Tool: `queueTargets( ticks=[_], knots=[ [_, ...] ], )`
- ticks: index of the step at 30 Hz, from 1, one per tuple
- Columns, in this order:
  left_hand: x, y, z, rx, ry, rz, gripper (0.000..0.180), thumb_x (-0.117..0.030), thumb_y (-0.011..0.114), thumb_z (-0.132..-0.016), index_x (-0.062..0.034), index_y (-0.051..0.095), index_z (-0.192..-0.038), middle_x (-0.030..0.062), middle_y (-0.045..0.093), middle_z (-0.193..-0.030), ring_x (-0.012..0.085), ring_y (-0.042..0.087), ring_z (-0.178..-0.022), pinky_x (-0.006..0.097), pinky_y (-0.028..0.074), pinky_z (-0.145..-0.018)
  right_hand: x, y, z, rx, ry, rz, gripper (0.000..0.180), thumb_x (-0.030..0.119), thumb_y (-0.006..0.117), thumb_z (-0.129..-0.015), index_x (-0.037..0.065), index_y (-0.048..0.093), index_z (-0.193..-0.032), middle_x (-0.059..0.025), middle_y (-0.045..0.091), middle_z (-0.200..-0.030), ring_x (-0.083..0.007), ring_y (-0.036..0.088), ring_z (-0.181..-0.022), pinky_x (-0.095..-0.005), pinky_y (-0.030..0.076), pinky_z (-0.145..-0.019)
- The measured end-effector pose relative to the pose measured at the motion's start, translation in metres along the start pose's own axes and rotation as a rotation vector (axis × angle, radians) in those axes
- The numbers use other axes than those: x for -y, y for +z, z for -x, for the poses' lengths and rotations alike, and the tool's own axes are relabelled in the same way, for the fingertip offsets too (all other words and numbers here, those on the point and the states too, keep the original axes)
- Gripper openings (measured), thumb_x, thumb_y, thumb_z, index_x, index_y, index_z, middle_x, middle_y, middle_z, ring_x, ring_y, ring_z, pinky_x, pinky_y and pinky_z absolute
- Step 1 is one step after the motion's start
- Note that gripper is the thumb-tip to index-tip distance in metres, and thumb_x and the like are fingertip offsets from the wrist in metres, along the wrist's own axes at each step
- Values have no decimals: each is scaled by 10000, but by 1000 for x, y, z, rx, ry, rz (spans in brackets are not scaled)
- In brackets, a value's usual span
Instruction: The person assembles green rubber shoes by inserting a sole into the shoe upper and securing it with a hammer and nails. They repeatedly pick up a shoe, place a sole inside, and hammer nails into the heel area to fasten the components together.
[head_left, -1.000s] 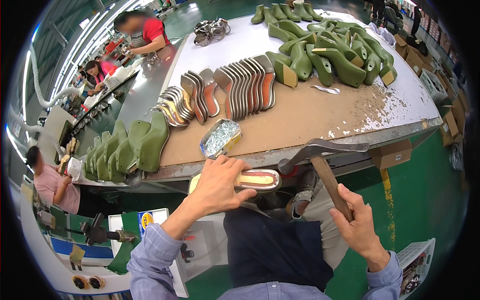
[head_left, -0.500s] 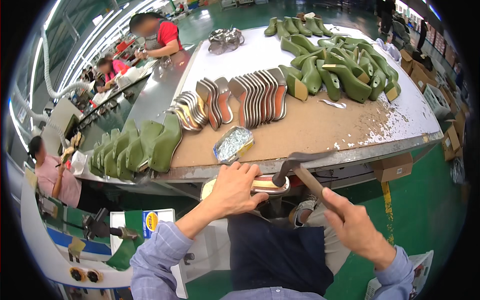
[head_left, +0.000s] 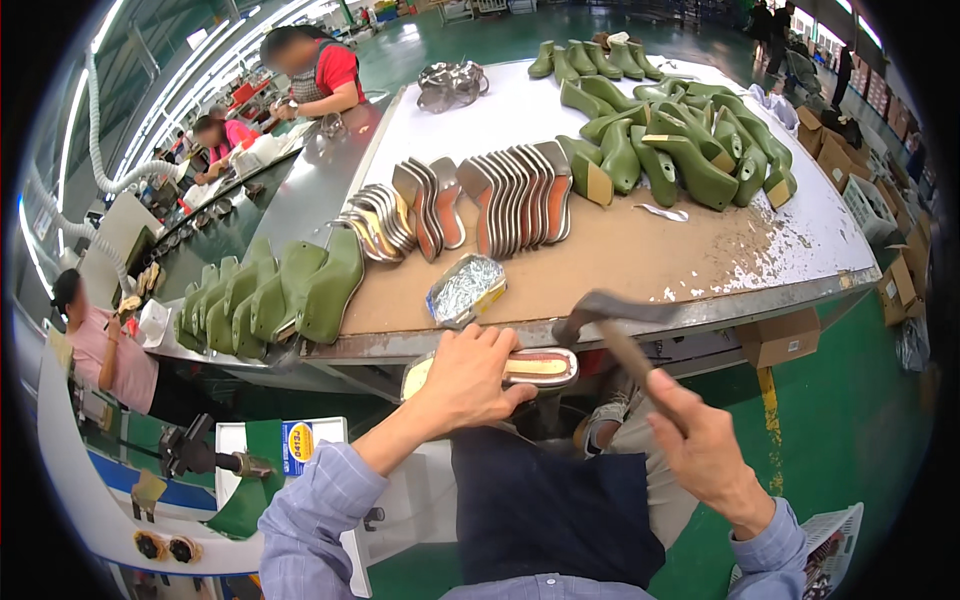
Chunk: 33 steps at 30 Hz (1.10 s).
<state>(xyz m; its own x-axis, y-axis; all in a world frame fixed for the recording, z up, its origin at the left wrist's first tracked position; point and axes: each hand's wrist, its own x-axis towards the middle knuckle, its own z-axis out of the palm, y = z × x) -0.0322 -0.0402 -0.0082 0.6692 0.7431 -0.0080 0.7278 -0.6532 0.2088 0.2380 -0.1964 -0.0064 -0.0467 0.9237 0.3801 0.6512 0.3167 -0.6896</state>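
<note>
My left hand [head_left: 465, 380] is wrapped over a shoe last with an insole [head_left: 545, 367] on its upturned sole, just in front of the table's near edge. The insole is reddish-brown with a pale strip along its middle, and a yellowish part shows left of my fingers. Most of the last is hidden under my hand. In my right hand [head_left: 705, 450] is the wooden handle of a hammer [head_left: 622, 310] with a dark, curved head. The hammer's face is raised just beyond the right end of the insole, apart from it. Motion slightly blurs the hammer.
A foil-lined tray [head_left: 468, 290] of small shiny pieces sits near the table edge [head_left: 700, 310]. Behind it stand rows of insoles [head_left: 515, 200]. Green shoe lasts [head_left: 690, 150] are heaped at right, with more lasts [head_left: 300, 290] at left. Co-workers [head_left: 315, 80] work at left.
The hammer head has lifted from the right end of the insole and moved slightly up and right. My left hand keeps its place on the last.
</note>
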Motion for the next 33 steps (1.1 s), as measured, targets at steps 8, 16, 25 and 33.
queueTargets(
  ticks=[8,16,25,33],
  knots=[
    [-3,0,0,-15,4,13,550,-447,786,-810,-54,619,-1156,141,671,-1055,322,607,-1035,443,427,-908,-12,12,50,-274,58,-339,528,12,613,-1002,37,410,-1489,-92,653,-967,-78,568,-664,-238,475,-584],
    [3,9,5,-88,39,29,551,-469,780,-817,-57,628,-1150,108,678,-1040,298,613,-1008,442,411,-843,0,28,36,-100,431,-533,543,44,638,-1001,69,431,-1501,-102,697,-1027,-151,677,-832,-291,567,-731],
    [-4,5,3,-44,21,10,580,-478,793,-808,-54,631,-1169,107,684,-1055,295,616,-1038,437,418,-870,-6,24,20,-14,-82,-30,551,40,755,-892,140,586,-1407,-118,671,-825,-282,663,-643,-367,529,-559],
    [2,13,-6,59,76,-56,685,-463,810,-732,-36,590,-1221,177,707,-986,376,675,-928,475,515,-803,-57,24,-24,-156,-85,432,577,85,740,-877,222,595,-1419,-106,605,-754,-318,621,-608,-433,495,-528]
  ],
)
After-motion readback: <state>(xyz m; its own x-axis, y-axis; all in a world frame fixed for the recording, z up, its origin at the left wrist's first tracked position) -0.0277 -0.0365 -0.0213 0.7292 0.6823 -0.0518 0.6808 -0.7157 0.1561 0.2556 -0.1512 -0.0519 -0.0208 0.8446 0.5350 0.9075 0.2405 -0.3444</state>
